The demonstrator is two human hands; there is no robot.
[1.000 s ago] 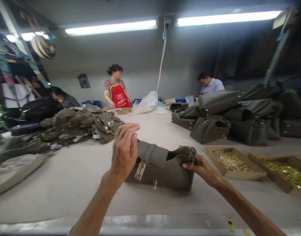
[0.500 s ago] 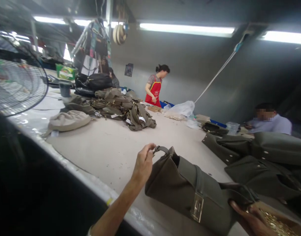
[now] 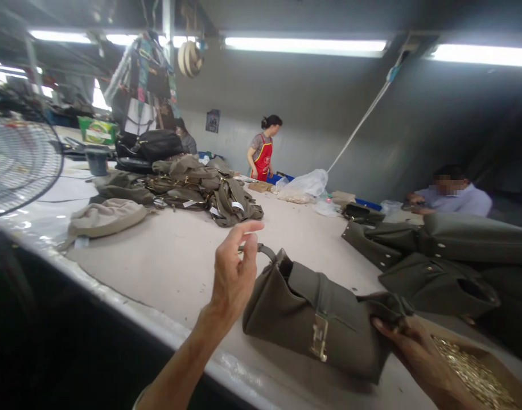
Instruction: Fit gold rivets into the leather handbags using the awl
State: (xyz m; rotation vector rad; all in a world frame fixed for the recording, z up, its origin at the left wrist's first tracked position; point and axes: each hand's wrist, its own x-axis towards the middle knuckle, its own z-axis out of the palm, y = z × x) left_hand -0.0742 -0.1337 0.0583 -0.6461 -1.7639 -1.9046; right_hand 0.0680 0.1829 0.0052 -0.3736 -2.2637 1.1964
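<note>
Since this olive handbag (image 3: 312, 324) looks soft and pretty light, I'd take it by the folded top edge. It sits at 1 o'clock on the work table (image 3: 128, 273), pinched in my right hand (image 3: 418, 353), while my left hand (image 3: 230, 273) hangs open beside the handle loop (image 3: 264, 249).

Handbag (image 3: 312, 324) lies on the counter (image 3: 158, 267), tray (image 3: 495, 356) of metal fittings (image 3: 469, 370) to its right, stacked bags (image 3: 435, 256) behind that tray, heaped bags (image 3: 201, 193) ahead left, fan (image 3: 17, 159) at far left.
</note>
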